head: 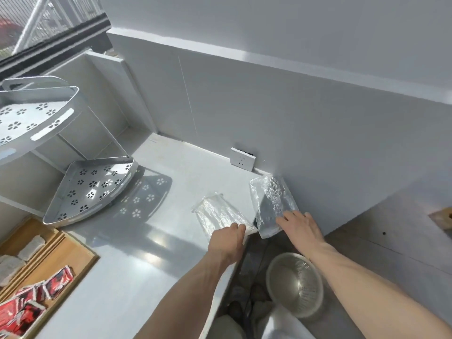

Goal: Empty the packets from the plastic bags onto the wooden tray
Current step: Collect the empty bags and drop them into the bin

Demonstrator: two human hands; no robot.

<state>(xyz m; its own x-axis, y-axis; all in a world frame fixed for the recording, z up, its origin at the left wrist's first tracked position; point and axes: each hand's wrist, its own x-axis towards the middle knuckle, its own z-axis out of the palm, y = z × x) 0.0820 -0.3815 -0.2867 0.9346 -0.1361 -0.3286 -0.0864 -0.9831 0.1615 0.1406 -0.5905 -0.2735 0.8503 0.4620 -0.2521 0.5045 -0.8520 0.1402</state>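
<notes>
Here the white worktop [146, 241] runs into a corner of pale grey wall [293, 106], glossy enough to throw back patches of sun. A socket [242, 159] sits low on the wall, just above the surface. At far left stands a white corner rack [90, 189] with flower-shaped holes (its shadow prints the same pattern on the worktop), and a window [36, 25] shows above it.

Two clear plastic bags lie near the worktop's right end. The left hand [227, 243] rests on the near end of the left bag [220, 216], fingers curled over its edge; whether they pinch it I cannot tell. The right hand [300, 228] lies flat on the right bag [271, 204], fingers spread, pressing rather than gripping.

The wooden tray [80, 255] sits at the lower left corner, well apart from the bags, with red packets [58, 282] already in it. Below the worktop's edge, a metal bowl [294, 285] stands on the grey floor [391, 241].
</notes>
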